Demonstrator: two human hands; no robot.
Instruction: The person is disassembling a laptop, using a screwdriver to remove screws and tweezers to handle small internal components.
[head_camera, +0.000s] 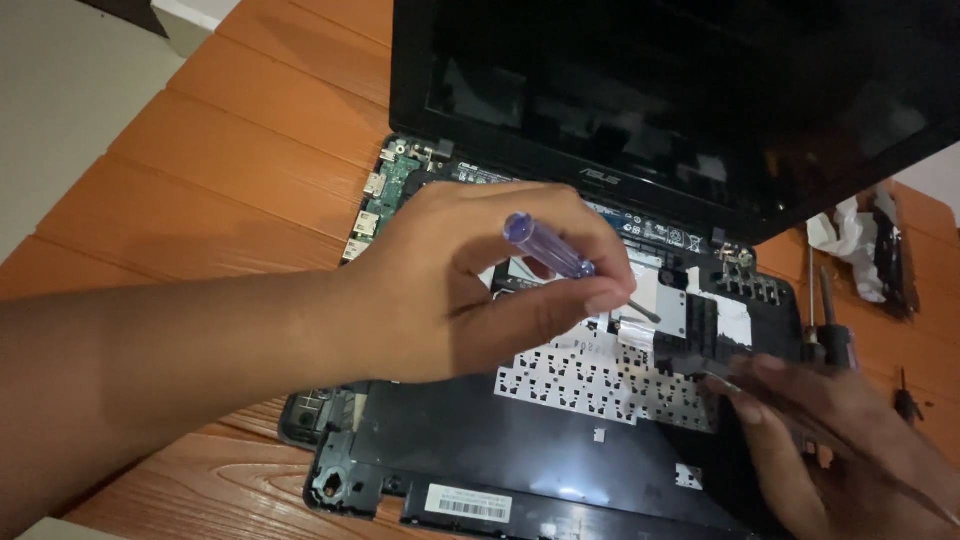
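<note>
Gripping clear-blue screwdriver (548, 247) in left hand (450, 290), tip down on opened laptop (520, 440) mid-scene. Right hand (800, 420) lay flat on near-right edge, fingers loose, holding nothing. Prob. light, slippery handle; pinched mid-barrel.

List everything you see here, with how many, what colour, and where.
laptop: one, black, open, top centre, base cover off
circuit board: one, green, exposed at laptop's left edge
keyboard panel: one, black with a white perforated back, flipped over the base
screwdriver: one, clear blue handle, in left hand
second screwdriver: one, black, table right
dark part with white wrap: one, far right
table: one, orange wood
left hand: grip shut on screwdriver
right hand: resting on panel's right edge
</note>
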